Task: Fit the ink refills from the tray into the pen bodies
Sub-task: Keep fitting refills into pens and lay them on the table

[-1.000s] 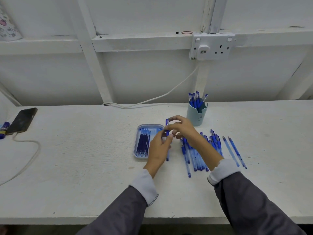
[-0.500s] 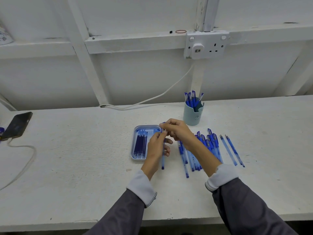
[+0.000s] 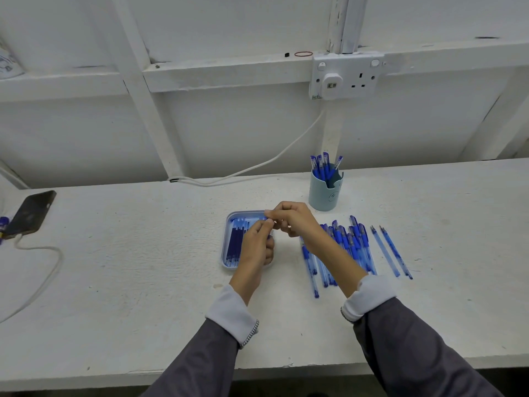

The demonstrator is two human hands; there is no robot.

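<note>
White bench (image 3: 128,282), tray (image 3: 243,213), cup (image 3: 326,196) emblem unreadable

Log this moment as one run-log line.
left hand, right hand: pinching blue pen part over pale blue plastic tray | dark blue refills: in tray | blue pens: loose on white table

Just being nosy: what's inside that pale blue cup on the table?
Several blue pens stand in the cup, tops poking out. Its wall hides their lower ends.
</note>
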